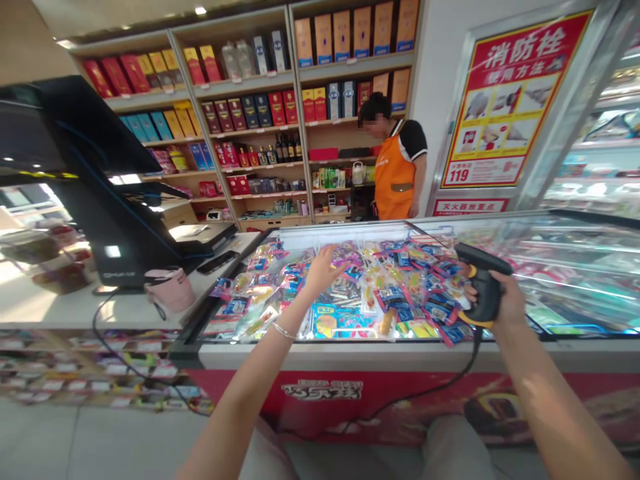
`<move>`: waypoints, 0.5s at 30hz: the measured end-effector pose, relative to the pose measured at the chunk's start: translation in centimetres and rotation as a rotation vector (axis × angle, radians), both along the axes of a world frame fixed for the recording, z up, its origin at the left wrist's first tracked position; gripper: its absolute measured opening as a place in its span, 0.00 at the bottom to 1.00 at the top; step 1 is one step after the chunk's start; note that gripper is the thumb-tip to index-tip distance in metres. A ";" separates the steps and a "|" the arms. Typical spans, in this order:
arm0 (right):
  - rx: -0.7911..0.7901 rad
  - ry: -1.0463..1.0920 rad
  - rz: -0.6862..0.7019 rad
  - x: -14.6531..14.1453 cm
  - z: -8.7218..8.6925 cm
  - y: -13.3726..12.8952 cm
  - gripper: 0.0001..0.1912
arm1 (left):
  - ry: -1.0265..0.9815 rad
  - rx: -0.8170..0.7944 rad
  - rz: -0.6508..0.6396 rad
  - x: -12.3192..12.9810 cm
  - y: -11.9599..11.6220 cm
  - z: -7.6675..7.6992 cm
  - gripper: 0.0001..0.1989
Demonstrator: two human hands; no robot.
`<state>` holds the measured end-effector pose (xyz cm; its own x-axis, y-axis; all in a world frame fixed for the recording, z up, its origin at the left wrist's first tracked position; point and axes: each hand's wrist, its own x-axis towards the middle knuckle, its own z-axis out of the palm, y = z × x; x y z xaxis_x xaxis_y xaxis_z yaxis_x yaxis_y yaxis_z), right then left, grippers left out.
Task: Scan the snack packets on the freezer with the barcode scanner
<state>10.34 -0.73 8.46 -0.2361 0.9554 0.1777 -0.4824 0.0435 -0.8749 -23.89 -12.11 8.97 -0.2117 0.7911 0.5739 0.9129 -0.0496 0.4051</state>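
Left hand: A left hand (323,272) is held out over the middle of the freezer, palm down, and a thin bracelet (284,331) is worn on the wrist.
Left fingers: The fingers (334,257) are spread wide and nothing is held by them. Whether the packets below are touched cannot be told.
Right hand: A right hand (506,301) is raised at the far right of the freezer.
Right fingers: They are closed narrowly around the grip of a black and yellow handheld barcode scanner (483,283), with the scanner's head tilted up and pointed away from the wrist.
Scanner cable: A black cable (425,390) is looped down from the scanner across the front of the freezer.
Packets: Brightly coloured, plastic-wrapped packets (380,293) are heaped inside a chest freezer (320,357), directly beneath both hands.
Freezer front: A red panel (320,400) with white lettering is fitted below the rim.
Counter, left: A black point-of-sale terminal (103,200), a black phone (217,262) and a pink bag (170,290) are placed on a white counter (45,300).
Beyond the freezer: A co-worker in an orange apron (395,177) is standing before wooden shelves (240,100) stocked with boxed liquor.
Right wall: A red and yellow fire hydrant poster (515,100) is mounted beside a glass-fronted display fridge (595,187).
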 end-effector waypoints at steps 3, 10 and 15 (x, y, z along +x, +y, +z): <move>0.036 -0.002 0.125 -4.2 2.0 -1.5 0.17 | -0.022 -0.059 0.061 -7.0 -2.3 1.2 0.23; -0.045 -0.092 0.644 -17.2 0.8 -3.9 0.18 | -0.071 -0.498 -0.066 -14.6 -4.4 -1.7 0.23; -0.133 -0.163 0.814 -23.4 -2.7 -4.1 0.19 | -0.153 -0.360 -0.013 -14.5 -2.7 -4.7 0.21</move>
<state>-13.10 -4.88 5.75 -0.8737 0.4860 -0.0204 -0.1854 -0.3715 -0.9097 -38.38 -14.84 4.27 -0.2620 0.9393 0.2217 0.8406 0.1092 0.5305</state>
